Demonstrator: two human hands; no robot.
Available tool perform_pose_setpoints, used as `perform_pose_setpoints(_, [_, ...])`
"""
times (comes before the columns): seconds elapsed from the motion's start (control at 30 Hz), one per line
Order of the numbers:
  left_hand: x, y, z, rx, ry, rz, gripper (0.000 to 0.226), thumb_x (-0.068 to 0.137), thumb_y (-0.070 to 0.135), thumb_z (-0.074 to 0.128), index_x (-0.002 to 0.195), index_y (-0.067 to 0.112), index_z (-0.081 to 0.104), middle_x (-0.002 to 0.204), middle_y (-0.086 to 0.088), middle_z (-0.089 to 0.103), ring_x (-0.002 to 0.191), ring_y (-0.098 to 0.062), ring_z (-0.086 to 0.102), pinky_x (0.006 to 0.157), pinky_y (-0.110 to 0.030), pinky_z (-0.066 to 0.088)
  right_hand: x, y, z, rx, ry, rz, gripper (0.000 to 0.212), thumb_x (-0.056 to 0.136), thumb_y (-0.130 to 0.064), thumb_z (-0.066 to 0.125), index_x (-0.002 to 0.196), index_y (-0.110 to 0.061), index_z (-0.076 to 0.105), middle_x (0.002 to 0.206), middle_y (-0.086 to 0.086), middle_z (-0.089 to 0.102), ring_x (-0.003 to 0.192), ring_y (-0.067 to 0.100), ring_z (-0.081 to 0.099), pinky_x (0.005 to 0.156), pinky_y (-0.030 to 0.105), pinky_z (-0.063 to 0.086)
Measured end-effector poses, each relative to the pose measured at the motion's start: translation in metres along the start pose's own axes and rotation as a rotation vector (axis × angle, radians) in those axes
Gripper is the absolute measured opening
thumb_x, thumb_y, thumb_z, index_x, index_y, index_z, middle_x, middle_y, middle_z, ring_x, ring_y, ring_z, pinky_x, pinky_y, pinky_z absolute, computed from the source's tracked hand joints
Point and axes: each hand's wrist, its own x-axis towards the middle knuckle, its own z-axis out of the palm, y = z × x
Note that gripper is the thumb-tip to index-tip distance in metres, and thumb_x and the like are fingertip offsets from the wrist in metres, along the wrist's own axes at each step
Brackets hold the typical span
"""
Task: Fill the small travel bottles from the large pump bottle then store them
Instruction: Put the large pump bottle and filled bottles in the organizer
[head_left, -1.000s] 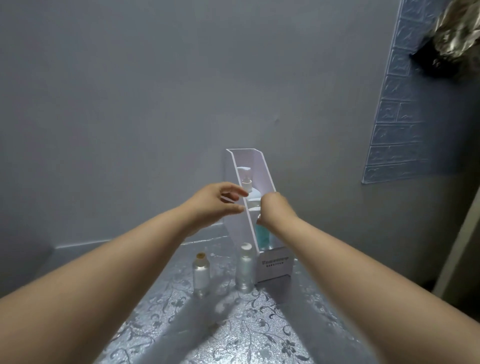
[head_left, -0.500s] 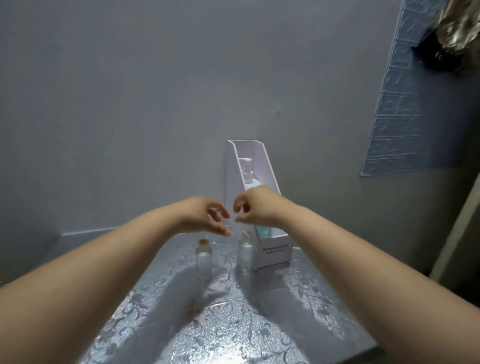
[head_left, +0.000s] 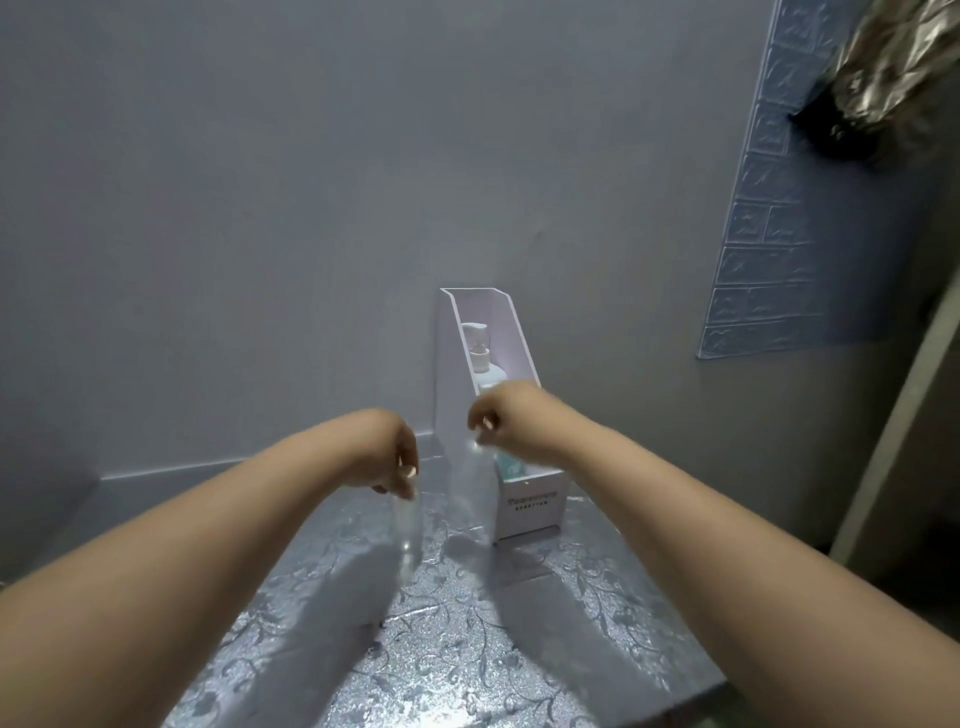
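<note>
Left bottle (head_left: 406, 530) and right bottle (head_left: 467, 493): blurred, upright, just left of holder (head_left: 530, 501) on worktop (head_left: 467, 649). Left hand (head_left: 387, 452) pinches left bottle's top; right hand (head_left: 506, 421) pinches right bottle's top. Pump bottle (head_left: 480, 356) stands inside holder.

Silver floral tabletop (head_left: 467, 649), white organizer (head_left: 531, 512)

We see through one wide head-worn camera, facing forward and down over the bench (head_left: 467, 649), close to its near edge, with the wall (head_left: 260, 208) far ahead.
</note>
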Motion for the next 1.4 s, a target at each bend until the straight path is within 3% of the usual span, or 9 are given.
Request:
perform_pose_setpoints(0.1, [0.001, 0.01, -0.019, -0.022, 0.152, 0.04, 0.02, 0.078, 0.03, 0.077, 0.093, 0.017, 0.072, 0.067, 0.004, 0.065, 0.059, -0.008, 0.054, 0.052, -0.015, 0.036, 0.004, 0.003, -0.037, 0.072, 0.236, 0.081, 0.025, 0.09, -0.012, 0.053, 0.108, -0.014, 0.07, 0.111, 0.007, 0.068, 0.104, 0.023, 0.06, 0.072, 0.017, 0.033])
perform_pose_setpoints(0.2, [0.003, 0.02, -0.038, -0.065, 0.283, 0.066, 0.025, 0.081, 0.032, 0.075, 0.097, 0.015, 0.071, 0.08, -0.002, 0.067, 0.073, -0.016, 0.056, 0.054, -0.015, 0.034, 0.009, 0.01, -0.06, 0.043, 0.359, 0.159, 0.03, 0.088, -0.007, 0.048, 0.108, -0.011, 0.07, 0.113, 0.009, 0.066, 0.105, 0.024, 0.059, 0.077, 0.02, 0.041])
perform_pose_setpoints(0.33, [0.005, 0.033, -0.055, -0.173, 0.439, 0.132, 0.026, 0.082, 0.033, 0.074, 0.098, 0.012, 0.072, 0.088, -0.006, 0.069, 0.083, -0.022, 0.061, 0.059, -0.025, 0.036, 0.02, 0.02, -0.034, -0.154, 0.204, 0.211, 0.031, 0.087, -0.002, 0.047, 0.11, -0.007, 0.068, 0.115, 0.015, 0.063, 0.107, 0.032, 0.059, 0.089, 0.029, 0.05])
perform_pose_setpoints(0.57, [0.013, 0.055, -0.054, -0.258, 0.58, 0.223, 0.022, 0.084, 0.026, 0.072, 0.088, 0.005, 0.068, 0.078, -0.008, 0.06, 0.07, -0.02, 0.049, 0.055, -0.021, 0.032, 0.026, 0.042, 0.023, -0.179, -0.022, 0.317, 0.03, 0.088, 0.0, 0.047, 0.108, -0.007, 0.068, 0.107, 0.013, 0.062, 0.105, 0.031, 0.062, 0.082, 0.027, 0.05])
perform_pose_setpoints(0.67, [0.022, 0.063, -0.049, -0.243, 0.572, 0.227, 0.021, 0.085, 0.026, 0.071, 0.085, 0.006, 0.067, 0.069, 0.001, 0.051, 0.061, -0.011, 0.043, 0.051, -0.018, 0.03, 0.024, 0.046, 0.023, -0.139, 0.013, 0.32, 0.03, 0.089, 0.0, 0.045, 0.108, -0.008, 0.067, 0.107, 0.012, 0.064, 0.104, 0.031, 0.061, 0.077, 0.026, 0.047])
perform_pose_setpoints(0.73, [0.03, 0.068, -0.044, -0.245, 0.558, 0.233, 0.021, 0.084, 0.026, 0.071, 0.088, 0.006, 0.068, 0.072, -0.001, 0.053, 0.065, -0.016, 0.046, 0.054, -0.024, 0.032, 0.021, 0.05, 0.014, -0.043, 0.097, 0.326, 0.032, 0.086, 0.001, 0.044, 0.106, -0.01, 0.067, 0.107, 0.012, 0.066, 0.102, 0.031, 0.061, 0.074, 0.025, 0.045])
perform_pose_setpoints(0.97, [0.055, 0.092, -0.018, -0.07, 0.356, 0.233, 0.026, 0.087, 0.032, 0.069, 0.079, 0.009, 0.061, 0.08, -0.009, 0.058, 0.074, -0.025, 0.049, 0.063, -0.027, 0.034, 0.001, 0.058, -0.014, 0.169, 0.375, 0.352, 0.044, 0.083, 0.004, 0.045, 0.12, -0.013, 0.063, 0.119, 0.009, 0.064, 0.115, 0.025, 0.056, 0.092, 0.025, 0.044])
perform_pose_setpoints(1.2, [0.071, 0.121, 0.012, 0.067, 0.136, 0.179, 0.032, 0.096, 0.031, 0.056, 0.114, 0.006, 0.066, 0.116, -0.012, 0.065, 0.108, -0.029, 0.059, 0.082, -0.03, 0.042, -0.01, 0.062, -0.009, 0.24, 0.314, 0.367, 0.046, 0.082, 0.004, 0.042, 0.117, -0.015, 0.065, 0.115, 0.009, 0.066, 0.111, 0.025, 0.059, 0.087, 0.023, 0.045])
perform_pose_setpoints(1.4, [0.08, 0.113, 0.037, -0.013, 0.153, 0.183, 0.022, 0.092, 0.019, 0.058, 0.111, 0.012, 0.068, 0.111, -0.009, 0.068, 0.103, -0.027, 0.061, 0.078, -0.025, 0.042, -0.016, 0.063, -0.004, 0.265, 0.269, 0.382, 0.042, 0.081, 0.001, 0.046, 0.113, -0.016, 0.067, 0.112, 0.009, 0.068, 0.109, 0.025, 0.06, 0.089, 0.025, 0.047])
